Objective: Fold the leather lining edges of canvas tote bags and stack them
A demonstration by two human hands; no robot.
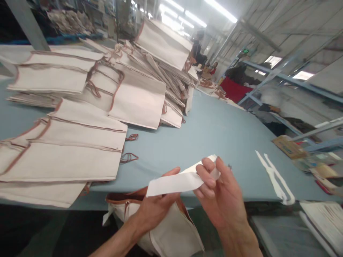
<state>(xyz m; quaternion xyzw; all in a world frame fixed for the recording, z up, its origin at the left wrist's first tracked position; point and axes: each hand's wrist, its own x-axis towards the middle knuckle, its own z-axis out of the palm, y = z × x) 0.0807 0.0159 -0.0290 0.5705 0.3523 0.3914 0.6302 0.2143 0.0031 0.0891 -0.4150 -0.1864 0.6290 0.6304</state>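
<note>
A white strip [174, 184], folded over lengthwise, stretches between my two hands above the table's front edge; whether it is paper or cloth I cannot tell. My right hand [221, 192] pinches its right end, fingers curled over it. Behind the left part of the strip is my left hand [157, 210], gripping it, with one finger showing above and the rest partly hidden. Below my hands, a cream canvas bag [174, 228] with brown edging hangs against the table edge, partly covered by my left forearm.
Stacks of cream canvas pieces with brown trim [77, 160] cover the left of the blue-green table [209, 132], with a taller pile [163, 43] behind. White looped strips [276, 176] lie at the right. A cardboard box [289, 146] stands near the right edge, before metal shelving [284, 78].
</note>
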